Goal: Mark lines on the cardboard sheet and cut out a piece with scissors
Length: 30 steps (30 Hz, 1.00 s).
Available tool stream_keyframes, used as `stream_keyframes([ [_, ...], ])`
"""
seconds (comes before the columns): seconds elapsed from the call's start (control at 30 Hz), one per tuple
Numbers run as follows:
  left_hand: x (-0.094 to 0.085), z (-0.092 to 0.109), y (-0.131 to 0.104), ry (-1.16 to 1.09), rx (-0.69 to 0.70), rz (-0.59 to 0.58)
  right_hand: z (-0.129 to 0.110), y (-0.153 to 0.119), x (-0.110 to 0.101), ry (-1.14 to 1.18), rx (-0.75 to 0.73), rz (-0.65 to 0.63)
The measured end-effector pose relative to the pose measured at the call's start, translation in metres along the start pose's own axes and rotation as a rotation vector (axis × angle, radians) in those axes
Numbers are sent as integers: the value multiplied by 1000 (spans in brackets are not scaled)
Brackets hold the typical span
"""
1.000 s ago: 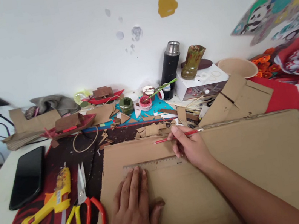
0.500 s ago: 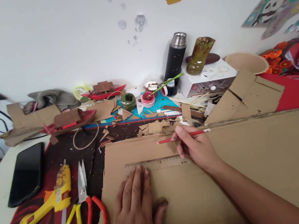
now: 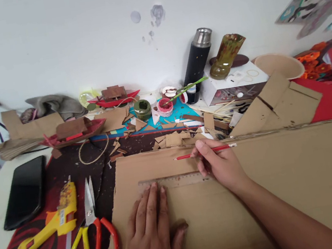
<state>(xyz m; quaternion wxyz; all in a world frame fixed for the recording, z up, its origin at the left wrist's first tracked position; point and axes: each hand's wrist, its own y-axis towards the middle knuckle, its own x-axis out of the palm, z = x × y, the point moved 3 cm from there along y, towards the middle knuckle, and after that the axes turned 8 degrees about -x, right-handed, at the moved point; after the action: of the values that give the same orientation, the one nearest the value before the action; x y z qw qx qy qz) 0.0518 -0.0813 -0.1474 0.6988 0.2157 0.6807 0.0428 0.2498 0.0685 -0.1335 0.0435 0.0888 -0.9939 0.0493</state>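
My left hand (image 3: 154, 232) lies flat with its fingers stretched out, the fingertips pressing on a clear ruler (image 3: 178, 180). Under the ruler is a large sheet of brown cardboard (image 3: 290, 180). A red pencil (image 3: 184, 156) is pinched in my right hand (image 3: 216, 160), held nearly level above the cardboard with its tip pointing left. The right hand's lower fingers are close to the ruler's right end; whether they touch it I cannot tell.
Left of the cardboard lie scissors (image 3: 90, 213), a yellow glue gun (image 3: 62, 218) and a black phone (image 3: 24, 192). Behind are model boats (image 3: 74, 131), paint jars (image 3: 142, 110), cardboard scraps (image 3: 173, 139), a black thermos (image 3: 197, 57) and a white box (image 3: 238, 82).
The camera view has shifted slightly, so the background sits a little differently. Both hands, the pencil and the ruler keep practically the same places on the cardboard.
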Motion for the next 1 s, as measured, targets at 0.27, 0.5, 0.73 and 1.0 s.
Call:
stream_keyframes([
  [0.27,0,0,2,-3,5,-6,2,0,-1,9,-19,-6],
  [0.5,0,1,3,4,15,-1,1,0,0,-5,-27,-12],
  [0.73,-1,1,4,2,5,-4,-1,0,0,-17,-28,-19],
  [1.0,-2,3,6,-9,14,-2,0,-1,-1,-25,-34,-21],
])
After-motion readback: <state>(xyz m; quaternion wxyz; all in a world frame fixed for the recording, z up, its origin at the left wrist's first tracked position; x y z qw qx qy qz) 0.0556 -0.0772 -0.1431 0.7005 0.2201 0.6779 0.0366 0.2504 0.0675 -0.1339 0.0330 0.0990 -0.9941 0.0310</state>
